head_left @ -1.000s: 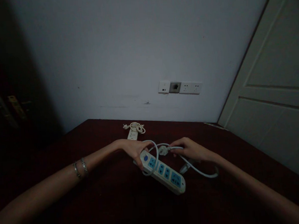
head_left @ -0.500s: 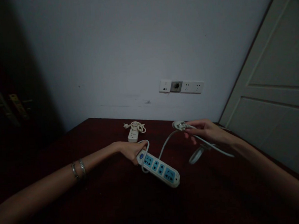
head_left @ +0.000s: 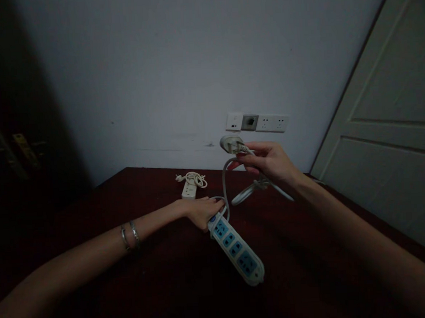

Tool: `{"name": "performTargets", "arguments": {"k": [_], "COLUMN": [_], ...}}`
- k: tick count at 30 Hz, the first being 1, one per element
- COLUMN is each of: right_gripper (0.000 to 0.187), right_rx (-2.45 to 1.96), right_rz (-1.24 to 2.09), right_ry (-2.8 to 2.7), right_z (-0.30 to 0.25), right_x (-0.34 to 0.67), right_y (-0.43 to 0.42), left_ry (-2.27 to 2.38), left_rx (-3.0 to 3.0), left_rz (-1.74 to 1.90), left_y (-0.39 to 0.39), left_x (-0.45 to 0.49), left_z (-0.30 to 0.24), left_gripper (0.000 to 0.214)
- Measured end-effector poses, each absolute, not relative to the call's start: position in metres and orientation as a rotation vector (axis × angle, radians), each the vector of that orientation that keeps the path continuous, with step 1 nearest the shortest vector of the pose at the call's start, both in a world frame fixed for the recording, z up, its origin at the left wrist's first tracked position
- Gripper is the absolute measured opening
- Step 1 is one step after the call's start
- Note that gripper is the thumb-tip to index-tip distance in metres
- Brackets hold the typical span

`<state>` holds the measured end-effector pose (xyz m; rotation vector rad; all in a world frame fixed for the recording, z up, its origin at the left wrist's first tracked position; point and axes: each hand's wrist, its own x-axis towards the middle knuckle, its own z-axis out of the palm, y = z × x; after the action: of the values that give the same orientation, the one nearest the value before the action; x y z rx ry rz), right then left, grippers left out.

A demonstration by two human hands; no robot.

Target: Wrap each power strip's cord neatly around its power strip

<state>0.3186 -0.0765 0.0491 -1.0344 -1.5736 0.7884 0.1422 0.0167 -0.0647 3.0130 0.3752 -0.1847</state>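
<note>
Now the right hand point(head_left: 270, 160) pinches the neck of a pale, rounded plastic plug point(head_left: 232, 144) between thumb and fingers, higher up than in either earlier frame. A second ago that plug was low beside the strip; half a second ago it was farther right. At present it appears against the pale, scuffed wall point(head_left: 151, 100), just below the row of white and grey socket plates point(head_left: 257, 121).

The left hand point(head_left: 204, 213) grasps the far left end of a long white plastic power strip with blue socket faces point(head_left: 232, 246). Hand and strip have shifted slightly right since half a second ago, and the strip slants more steeply toward the near right. It is over the dark red tabletop point(head_left: 151, 287); whether it rests there, I cannot tell. A grey-white cord point(head_left: 224, 182) rises from around its far end toward the right hand, and a tied bundle of cord point(head_left: 245, 194) hangs below that hand, farther left than before. Beyond the left hand, a smaller white power strip point(head_left: 189, 191) with a coiled cream cord point(head_left: 196, 179) has stayed put.
</note>
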Motion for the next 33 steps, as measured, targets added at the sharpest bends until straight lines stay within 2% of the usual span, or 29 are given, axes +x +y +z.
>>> {"name": "performTargets", "arguments": {"k": [3, 8, 18, 21, 26, 33], "right_gripper": [0.036, 0.027, 0.014, 0.013, 0.016, 0.017], "right_rx": [-1.021, -1.135, -1.332, -1.351, -1.391, -1.395], "right_rz": [0.848, 0.896, 0.882, 0.881, 0.825, 0.85], "right_ry": [-1.614, -1.713, -1.647, -1.651, -1.682, -1.747], "right_z": [0.05, 0.048, 0.042, 0.039, 0.035, 0.029], "right_x": [0.309, 0.32, 0.353, 0.358, 0.359, 0.36], "right_y": [-0.08, -0.072, -0.053, -0.051, -0.048, -0.042], "left_ry": [0.327, 0.39, 0.39, 0.456, 0.71, 1.035], "left_rx": [2.986, 2.85, 2.733, 2.556, 1.998, 1.776], "left_rz": [-0.168, -0.229, -0.146, -0.056, 0.174, 0.662], "left_y": [0.019, 0.028, 0.04, 0.042, 0.036, 0.012], "left_x": [0.145, 0.143, 0.139, 0.141, 0.155, 0.173], "left_z": [-0.067, -0.082, -0.097, -0.094, -0.097, -0.109], "left_gripper": [0.058, 0.073, 0.069, 0.06, 0.023, 0.025]}}
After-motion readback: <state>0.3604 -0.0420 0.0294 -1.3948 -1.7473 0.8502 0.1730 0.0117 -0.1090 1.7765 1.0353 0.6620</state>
